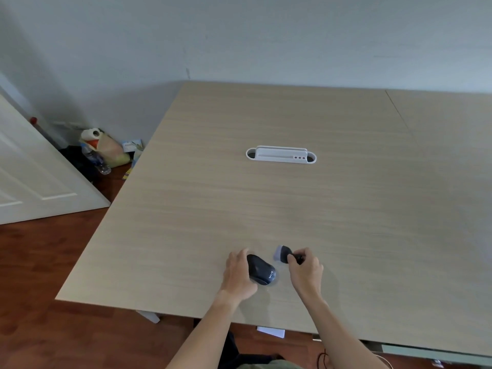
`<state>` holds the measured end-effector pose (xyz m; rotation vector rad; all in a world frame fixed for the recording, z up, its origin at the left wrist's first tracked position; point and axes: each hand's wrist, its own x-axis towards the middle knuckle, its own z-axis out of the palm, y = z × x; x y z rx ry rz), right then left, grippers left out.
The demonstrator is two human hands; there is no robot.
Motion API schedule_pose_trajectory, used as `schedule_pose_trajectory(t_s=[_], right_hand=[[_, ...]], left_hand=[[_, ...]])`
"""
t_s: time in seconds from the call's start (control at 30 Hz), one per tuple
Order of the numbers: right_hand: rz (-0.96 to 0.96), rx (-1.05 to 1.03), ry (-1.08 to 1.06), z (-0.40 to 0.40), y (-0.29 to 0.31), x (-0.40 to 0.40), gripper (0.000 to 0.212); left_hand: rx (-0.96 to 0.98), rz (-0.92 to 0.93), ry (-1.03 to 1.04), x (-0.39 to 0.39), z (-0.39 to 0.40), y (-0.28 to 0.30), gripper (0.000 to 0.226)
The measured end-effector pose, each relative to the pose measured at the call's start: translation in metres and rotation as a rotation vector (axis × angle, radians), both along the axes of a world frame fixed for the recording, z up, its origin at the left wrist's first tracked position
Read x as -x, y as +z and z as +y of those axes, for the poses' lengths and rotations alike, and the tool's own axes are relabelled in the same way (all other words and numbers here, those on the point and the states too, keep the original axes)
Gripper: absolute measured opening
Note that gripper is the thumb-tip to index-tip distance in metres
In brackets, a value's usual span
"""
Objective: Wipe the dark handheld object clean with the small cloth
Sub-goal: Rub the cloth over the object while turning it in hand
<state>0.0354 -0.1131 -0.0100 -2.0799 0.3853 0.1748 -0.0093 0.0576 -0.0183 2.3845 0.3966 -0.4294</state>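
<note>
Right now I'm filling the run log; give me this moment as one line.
left hand: holding dark mouse on table | right hand: pinching small cloth | cloth-mouse contact: none | wiping: not started

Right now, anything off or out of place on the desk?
Nothing stands out on the table. The dark mouse rests under the left hand, the small cloth is pinched in the right hand, not yet on the mouse. The white holder sits square. No spills or visible damage. Bags and a bottle are piled on the floor by the door.
</note>
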Motion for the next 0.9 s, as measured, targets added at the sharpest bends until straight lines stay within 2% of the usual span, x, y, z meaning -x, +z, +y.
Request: schedule_pose_trajectory(t_s=[0.13, 0.23, 0.3, 0.4, 0.47, 0.57, 0.67, 0.73, 0.83, 0.9], right_hand=[[0.034, -0.087, 0.126, 0.000, 0.001, 0.003, 0.010], [0.027, 0.016, 0.119, -0.001, -0.001, 0.003, 0.007], [-0.016, 0.041, 0.067, 0.000, 0.000, 0.003, 0.007], [-0.031, -0.036, 0.166, 0.003, 0.004, 0.004, 0.009], [-0.002, 0.013, 0.220, 0.003, 0.004, 0.005, 0.009], [-0.025, 0.121, 0.122, -0.001, 0.003, 0.002, 0.009], [0.013, -0.003, 0.169, -0.001, 0.005, 0.001, 0.009], [0.041, 0.034, 0.225, -0.002, 0.004, 0.004, 0.008], [-0.017, 0.178, 0.155, -0.005, 0.001, 0.008, 0.008], [-0.057, 0.144, 0.143, -0.005, 0.002, 0.008, 0.010]], left_hand=[[0.035, 0.024, 0.101, 0.007, -0.017, -0.003, 0.100], [0.009, 0.000, 0.145, 0.006, -0.025, -0.001, 0.111], [-0.020, -0.010, 0.157, 0.005, -0.027, -0.001, 0.109], [-0.040, -0.011, 0.148, 0.002, -0.024, -0.003, 0.107], [-0.065, -0.009, 0.112, -0.002, -0.021, -0.002, 0.107], [-0.147, 0.012, 0.008, -0.008, -0.018, 0.000, 0.103], [-0.224, 0.023, -0.070, -0.016, -0.018, 0.004, 0.093], [-0.254, 0.026, -0.081, -0.019, -0.020, 0.004, 0.090], [-0.254, 0.066, -0.053, -0.021, -0.029, 0.004, 0.099], [-0.249, 0.091, -0.053, -0.020, -0.033, 0.002, 0.108]])
